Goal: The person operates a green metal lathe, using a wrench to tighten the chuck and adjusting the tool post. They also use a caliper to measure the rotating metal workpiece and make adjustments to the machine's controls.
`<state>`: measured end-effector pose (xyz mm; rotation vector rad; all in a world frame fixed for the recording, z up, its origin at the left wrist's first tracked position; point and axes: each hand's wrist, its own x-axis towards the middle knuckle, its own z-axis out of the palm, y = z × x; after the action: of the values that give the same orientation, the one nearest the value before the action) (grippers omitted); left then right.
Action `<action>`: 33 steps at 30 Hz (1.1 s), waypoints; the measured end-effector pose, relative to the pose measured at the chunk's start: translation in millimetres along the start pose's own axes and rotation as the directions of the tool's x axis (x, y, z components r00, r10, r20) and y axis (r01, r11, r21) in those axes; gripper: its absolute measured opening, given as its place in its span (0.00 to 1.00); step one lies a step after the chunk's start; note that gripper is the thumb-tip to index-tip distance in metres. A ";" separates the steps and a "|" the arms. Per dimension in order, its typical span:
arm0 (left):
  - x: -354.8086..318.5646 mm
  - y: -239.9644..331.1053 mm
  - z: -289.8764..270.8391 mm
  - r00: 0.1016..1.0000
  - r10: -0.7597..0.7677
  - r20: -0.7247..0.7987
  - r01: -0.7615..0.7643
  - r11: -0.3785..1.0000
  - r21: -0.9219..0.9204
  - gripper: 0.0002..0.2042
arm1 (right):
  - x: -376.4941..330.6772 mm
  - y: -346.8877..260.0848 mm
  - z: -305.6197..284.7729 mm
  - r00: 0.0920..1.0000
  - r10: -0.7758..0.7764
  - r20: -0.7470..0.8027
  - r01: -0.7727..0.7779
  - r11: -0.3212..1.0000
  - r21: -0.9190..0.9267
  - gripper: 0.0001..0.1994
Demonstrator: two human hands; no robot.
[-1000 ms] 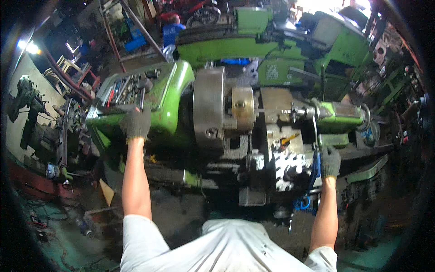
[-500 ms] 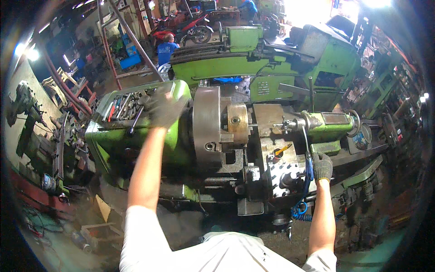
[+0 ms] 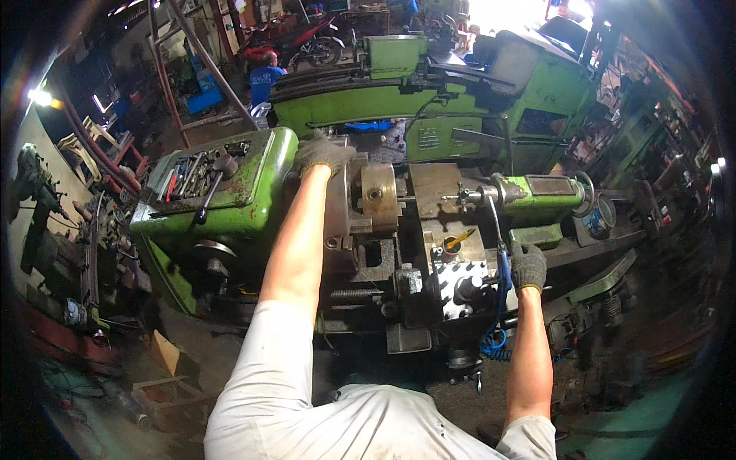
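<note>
My left hand (image 3: pixel 326 156), in a dark knitted glove, lies over the top of the big steel lathe chuck (image 3: pixel 335 218), its fingers spread on the rim. A brassy, round workpiece (image 3: pixel 378 195) with a hole in its side sits in the chuck jaws. My right hand (image 3: pixel 528 268), gloved too, is closed around a blue air blow gun (image 3: pixel 504 267). The gun's long thin nozzle points up toward the tailstock (image 3: pixel 537 198), and a coiled blue hose hangs below. Between my hands is the tool post (image 3: pixel 465 290), with a small pot holding a yellow-handled brush (image 3: pixel 460 239) behind it.
Loose tools fill a tray (image 3: pixel 192 178) on the green headstock (image 3: pixel 249 222), beside a lever (image 3: pixel 208 201). A second green lathe (image 3: pixel 345 105) stands behind. A person in blue (image 3: pixel 264 79) is near a red motorcycle (image 3: pixel 295 47). A bucket (image 3: pixel 599 218) stands right of the tailstock.
My left hand has moved right and down, from above the headstock onto the chuck. My right hand keeps the blow gun by the tailstock. The whole view has shifted slightly.
</note>
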<state>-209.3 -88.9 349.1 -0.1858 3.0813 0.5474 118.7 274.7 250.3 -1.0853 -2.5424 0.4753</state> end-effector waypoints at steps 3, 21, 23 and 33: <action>-34.3 -8.4 -5.6 0.998 0.065 -0.009 -0.065 0.998 -0.011 0.61 | 3.2 -0.1 1.3 1.000 0.003 0.018 -0.003 1.000 -0.002 0.26; -97.6 -96.2 83.2 0.779 0.149 -0.609 -0.246 0.966 -0.079 0.40 | -11.6 -12.4 -10.3 0.995 -0.102 -0.012 0.103 0.981 0.166 0.22; -72.5 -78.2 68.9 0.806 0.120 -0.580 -0.182 0.982 -0.051 0.44 | -11.6 -16.8 -14.7 0.998 -0.068 0.002 0.067 0.985 0.160 0.22; -148.5 -68.1 79.8 0.861 0.029 -0.509 -0.216 0.925 -0.314 0.63 | -5.2 2.8 6.7 0.990 -0.074 -0.116 0.082 0.994 0.071 0.21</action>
<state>-55.0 -107.8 254.8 -0.1450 3.4625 1.2665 120.9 271.5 242.3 -0.9545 -2.4371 0.4713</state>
